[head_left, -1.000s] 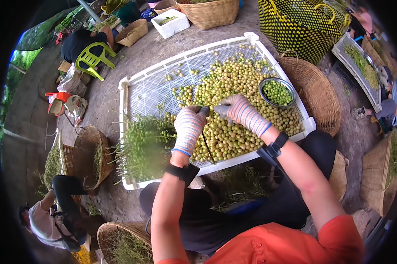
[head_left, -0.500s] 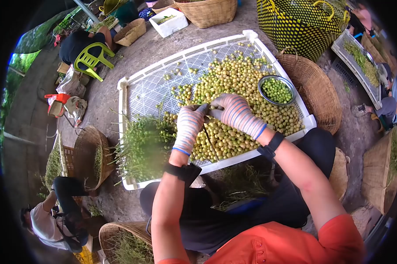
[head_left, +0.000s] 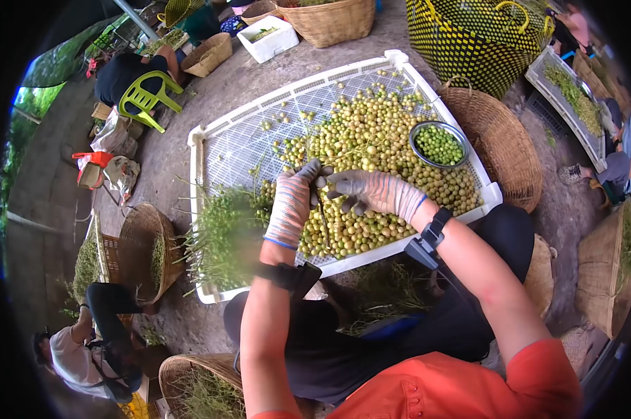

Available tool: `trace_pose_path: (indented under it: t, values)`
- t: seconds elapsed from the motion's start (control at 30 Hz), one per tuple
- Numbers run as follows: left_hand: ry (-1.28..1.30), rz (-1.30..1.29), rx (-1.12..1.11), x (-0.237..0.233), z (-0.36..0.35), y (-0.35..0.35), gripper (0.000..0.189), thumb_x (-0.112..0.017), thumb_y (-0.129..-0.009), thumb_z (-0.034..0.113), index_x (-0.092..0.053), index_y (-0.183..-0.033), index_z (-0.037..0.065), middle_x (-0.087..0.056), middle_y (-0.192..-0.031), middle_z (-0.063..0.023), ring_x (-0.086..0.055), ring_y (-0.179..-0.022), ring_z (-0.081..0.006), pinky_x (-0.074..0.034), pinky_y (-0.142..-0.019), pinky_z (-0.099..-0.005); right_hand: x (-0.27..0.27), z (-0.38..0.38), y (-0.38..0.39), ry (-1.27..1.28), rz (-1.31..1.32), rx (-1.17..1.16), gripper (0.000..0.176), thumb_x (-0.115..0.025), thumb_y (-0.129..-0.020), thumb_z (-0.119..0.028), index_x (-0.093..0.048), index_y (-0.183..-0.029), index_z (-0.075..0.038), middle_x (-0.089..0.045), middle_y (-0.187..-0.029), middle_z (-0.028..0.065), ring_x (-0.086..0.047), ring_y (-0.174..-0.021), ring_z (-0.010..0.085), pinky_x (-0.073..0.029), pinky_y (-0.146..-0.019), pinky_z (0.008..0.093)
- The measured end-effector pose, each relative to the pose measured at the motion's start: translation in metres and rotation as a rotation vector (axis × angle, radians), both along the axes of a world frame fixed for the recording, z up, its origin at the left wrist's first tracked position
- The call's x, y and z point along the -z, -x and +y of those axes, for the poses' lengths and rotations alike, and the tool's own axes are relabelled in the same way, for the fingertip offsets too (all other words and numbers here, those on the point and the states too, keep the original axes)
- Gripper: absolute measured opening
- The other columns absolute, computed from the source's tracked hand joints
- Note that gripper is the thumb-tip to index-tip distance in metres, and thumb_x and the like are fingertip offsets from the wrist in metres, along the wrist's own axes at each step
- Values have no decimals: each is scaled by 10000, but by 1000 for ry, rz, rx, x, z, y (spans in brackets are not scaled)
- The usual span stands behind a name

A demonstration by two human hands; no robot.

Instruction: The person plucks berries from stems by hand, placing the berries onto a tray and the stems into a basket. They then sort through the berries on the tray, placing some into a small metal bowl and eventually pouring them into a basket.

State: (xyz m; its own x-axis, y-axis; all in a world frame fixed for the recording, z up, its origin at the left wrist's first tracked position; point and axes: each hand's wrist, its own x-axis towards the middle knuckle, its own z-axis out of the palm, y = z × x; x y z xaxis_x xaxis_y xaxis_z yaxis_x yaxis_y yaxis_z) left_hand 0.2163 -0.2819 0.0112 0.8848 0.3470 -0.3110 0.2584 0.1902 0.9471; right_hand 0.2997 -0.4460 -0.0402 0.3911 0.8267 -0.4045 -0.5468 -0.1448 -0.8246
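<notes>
The fingers (head_left: 310, 172) of the gloved left hand (head_left: 291, 202) are pressed together and pinch the upper end of a thin stem (head_left: 324, 218). The stem runs from them toward the person's body, its long axis almost straight down in the view. The right hand (head_left: 375, 190) is just beside it, with fingers (head_left: 340, 192) loosely spread and holding nothing. Under both hands lie yellow-green fruits (head_left: 371, 129) on a white tray (head_left: 211, 150), with a metal bowl (head_left: 439, 145) at the right.

Two hands, left hand (head_left: 291, 202) and right hand (head_left: 375, 192), one white tray (head_left: 238, 146), one metal bowl (head_left: 413, 145), one green chair (head_left: 144, 94).
</notes>
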Motion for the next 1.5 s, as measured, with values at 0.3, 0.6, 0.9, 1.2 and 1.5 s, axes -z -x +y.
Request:
trace_pose_path:
  t: [0.3,0.6,0.9,1.2,1.5]
  values:
    - [-16,-25,-22,0,-8,1,263,-593,-907,237,-681,-860,-7,-561,-571,11,-401,-378,-82,-294,-376,-222,-11,9,3,80,-137,-70,255,-669,-841,-325,-642,-859,-72,-633,-684,25,-557,-489,109,-390,-400,243]
    - [-82,30,-111,1,-3,-2,286,-609,-900,279,-690,-855,8,-564,-575,18,-379,-363,-68,-287,-361,-205,-20,-4,-13,775,-989,-280,308,-635,-799,-353,-690,-897,-67,-694,-854,116,-666,-766,267,-532,-771,366]
    - [-242,46,-25,-21,6,6,233,-623,-888,253,-679,-814,39,-591,-590,7,-402,-396,-55,-290,-365,-200,-44,-58,-73,-27,-971,32,455,-603,-815,-110,-549,-1262,-173,-638,-1118,146,-633,-983,254,-488,-884,340]
    - [-398,87,36,-28,9,13,244,-623,-885,242,-678,-837,9,-587,-570,-10,-421,-404,-53,-326,-384,-199,-57,-33,-36,404,-1349,-161,279,-632,-812,-234,-673,-1082,-179,-677,-946,135,-636,-885,308,-504,-814,388]
    - [-446,143,15,-16,8,8,248,-632,-877,240,-685,-852,-1,-634,-614,-32,-496,-467,-63,-387,-450,-221,-69,-30,-36,842,-1391,-183,376,-685,-757,-449,-695,-878,-93,-675,-790,143,-647,-785,320,-510,-737,413]
